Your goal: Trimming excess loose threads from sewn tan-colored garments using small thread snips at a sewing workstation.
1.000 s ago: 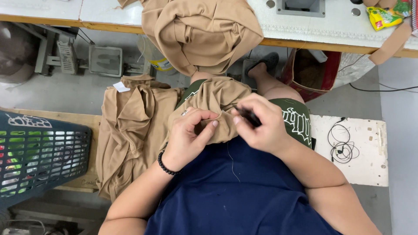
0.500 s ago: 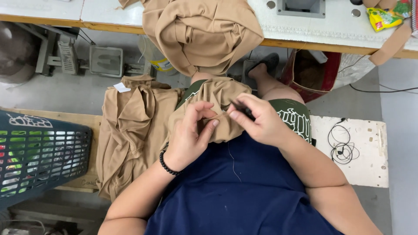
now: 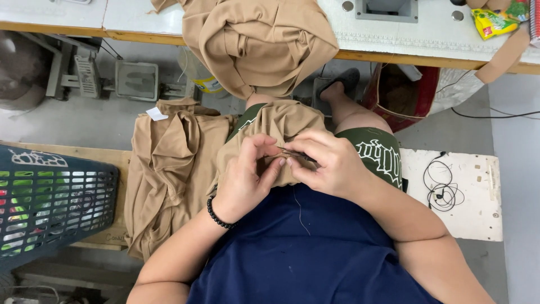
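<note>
I see the left hand (image 3: 244,177) pinching the tan cloth (image 3: 281,126) on the lap while the right hand (image 3: 329,163) grips a small dark tool (image 3: 295,154) against it, and a slip could nick the left fingers (image 3: 275,164) or fabric.

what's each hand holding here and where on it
The left hand pinches a fold of the tan fabric on the lap. The right hand grips a small dark tool by its rear end, tip on the fabric.
</note>
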